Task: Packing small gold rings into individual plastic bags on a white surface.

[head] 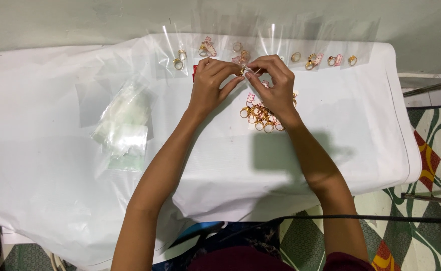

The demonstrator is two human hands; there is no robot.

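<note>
Both hands meet above the far middle of the table (330, 165), fingertips together. My left hand (211, 80) has its grip pinched nearly closed, thumb and forefinger pressing on a small gold ring (242, 71) with the other fingers curled loosely beside. My right hand (273, 80) closes its grip on the same ring from the other side, thumb and forefinger tips touching it and what looks like a thin clear sleeve; I cannot tell where the film ends. The ring is mostly hidden by my fingertips, so I cannot tell its facing or axis. It sits between the two hands, lifted off the table, just beyond a heap of gold rings (260, 118) with small pink and white tags, which lies under my right wrist. The rings are shiny, round metal bands, tangled together. The table carries a white, smooth, slightly wrinkled plastic cover. Along its far edge lies a row of clear glossy sleeves (300, 40), each with one or two rings inside, long axes pointing away from me. To my left lies a stack of empty clear bags (122, 125), soft and crumpled, well apart from both hands.
</note>
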